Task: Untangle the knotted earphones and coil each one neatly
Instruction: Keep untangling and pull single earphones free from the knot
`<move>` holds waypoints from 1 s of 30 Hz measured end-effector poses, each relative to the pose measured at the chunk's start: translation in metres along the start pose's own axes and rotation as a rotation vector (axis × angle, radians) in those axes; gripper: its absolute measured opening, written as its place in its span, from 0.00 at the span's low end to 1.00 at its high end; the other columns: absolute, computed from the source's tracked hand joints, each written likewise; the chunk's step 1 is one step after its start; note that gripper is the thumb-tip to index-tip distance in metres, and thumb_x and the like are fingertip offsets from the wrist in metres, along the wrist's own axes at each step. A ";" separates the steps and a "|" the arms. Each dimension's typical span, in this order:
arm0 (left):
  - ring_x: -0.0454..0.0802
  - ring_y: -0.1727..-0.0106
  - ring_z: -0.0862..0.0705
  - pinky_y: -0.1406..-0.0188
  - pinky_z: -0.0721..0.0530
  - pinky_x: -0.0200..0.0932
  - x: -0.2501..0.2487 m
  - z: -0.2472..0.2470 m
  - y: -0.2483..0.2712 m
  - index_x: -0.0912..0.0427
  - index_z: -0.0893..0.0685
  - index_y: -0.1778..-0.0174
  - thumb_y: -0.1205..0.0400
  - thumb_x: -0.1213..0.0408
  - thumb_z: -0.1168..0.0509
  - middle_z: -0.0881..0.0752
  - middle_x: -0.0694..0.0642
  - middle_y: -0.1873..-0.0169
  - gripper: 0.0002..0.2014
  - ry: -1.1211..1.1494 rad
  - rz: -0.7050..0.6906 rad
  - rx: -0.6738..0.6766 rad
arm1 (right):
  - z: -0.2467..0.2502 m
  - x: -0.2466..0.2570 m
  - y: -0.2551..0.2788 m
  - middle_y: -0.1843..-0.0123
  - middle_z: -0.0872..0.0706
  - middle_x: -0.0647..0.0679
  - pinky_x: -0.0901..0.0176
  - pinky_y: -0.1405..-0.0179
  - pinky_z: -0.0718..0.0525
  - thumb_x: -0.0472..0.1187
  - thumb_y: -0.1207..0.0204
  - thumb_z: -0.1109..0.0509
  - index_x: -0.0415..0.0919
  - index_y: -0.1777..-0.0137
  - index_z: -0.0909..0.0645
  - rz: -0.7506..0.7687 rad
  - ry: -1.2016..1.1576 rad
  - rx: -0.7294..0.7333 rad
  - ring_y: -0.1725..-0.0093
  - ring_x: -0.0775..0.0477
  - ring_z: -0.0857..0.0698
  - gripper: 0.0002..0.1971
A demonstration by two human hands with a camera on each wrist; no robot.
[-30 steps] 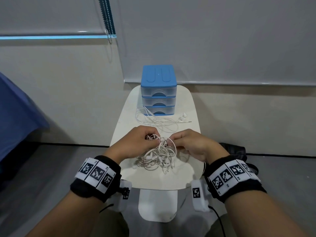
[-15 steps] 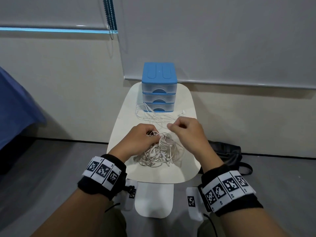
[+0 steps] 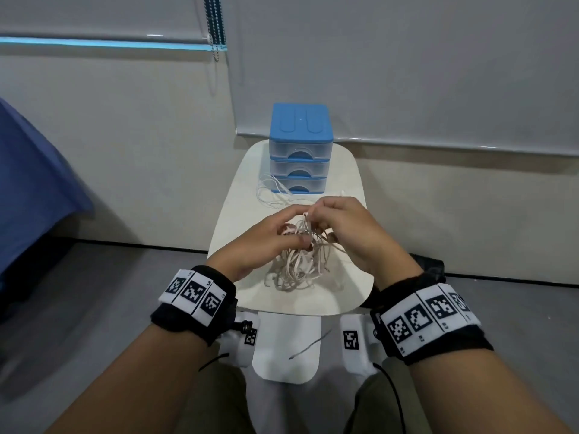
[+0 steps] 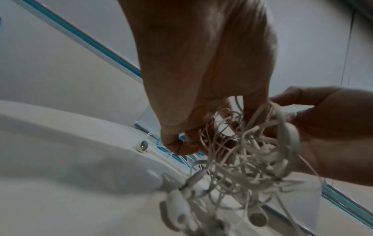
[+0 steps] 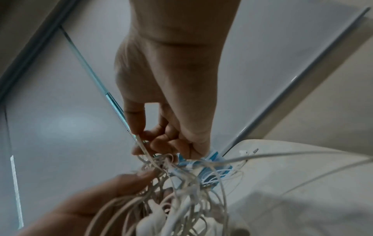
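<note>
Can't really count how many earphones are in the tangle, the cords are way too knotted and both wrist views smear them. In the head view the left hand and right hand cover the top of the bundle, so the exact strands being pinched are hidden. The loose cord by the drawer unit runs behind the hands, and the desk cuts off the dark bag on the floor.
</note>
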State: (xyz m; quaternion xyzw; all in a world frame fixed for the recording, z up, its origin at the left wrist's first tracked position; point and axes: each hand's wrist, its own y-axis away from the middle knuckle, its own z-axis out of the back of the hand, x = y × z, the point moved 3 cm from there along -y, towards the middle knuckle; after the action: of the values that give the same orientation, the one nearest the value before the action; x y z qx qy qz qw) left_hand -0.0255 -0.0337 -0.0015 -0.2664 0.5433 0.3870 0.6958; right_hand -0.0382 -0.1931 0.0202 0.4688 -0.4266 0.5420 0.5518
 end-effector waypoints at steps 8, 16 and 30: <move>0.46 0.53 0.17 0.45 0.19 0.50 -0.001 0.007 -0.002 0.47 0.14 0.38 0.12 0.64 0.34 0.10 0.54 0.48 0.10 -0.052 -0.009 -0.144 | 0.012 0.019 0.007 0.78 0.22 0.55 0.60 0.70 0.37 0.38 0.22 0.29 0.35 0.59 0.12 -0.044 0.004 0.091 0.73 0.54 0.36 0.09; 0.47 0.52 0.16 0.45 0.21 0.48 -0.003 0.018 0.007 0.49 0.11 0.42 0.12 0.67 0.36 0.09 0.57 0.50 0.11 -0.040 -0.002 -0.186 | 0.016 0.041 0.008 0.61 0.19 0.47 0.57 0.60 0.36 0.39 0.18 0.30 0.44 0.55 0.08 0.170 -0.258 0.150 0.63 0.56 0.27 0.09; 0.43 0.66 0.25 0.61 0.28 0.43 -0.005 0.012 0.008 0.53 0.13 0.49 0.13 0.52 0.31 0.19 0.43 0.66 0.08 -0.090 0.000 -0.198 | 0.011 0.064 0.019 0.75 0.19 0.58 0.69 0.61 0.27 0.31 0.14 0.38 0.32 0.38 0.13 0.246 -0.329 0.187 0.66 0.50 0.36 0.13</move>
State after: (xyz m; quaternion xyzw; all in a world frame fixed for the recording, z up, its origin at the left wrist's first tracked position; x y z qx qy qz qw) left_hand -0.0261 -0.0210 0.0067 -0.3161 0.4704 0.4506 0.6898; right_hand -0.0537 -0.1917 0.0861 0.5444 -0.5129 0.5584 0.3587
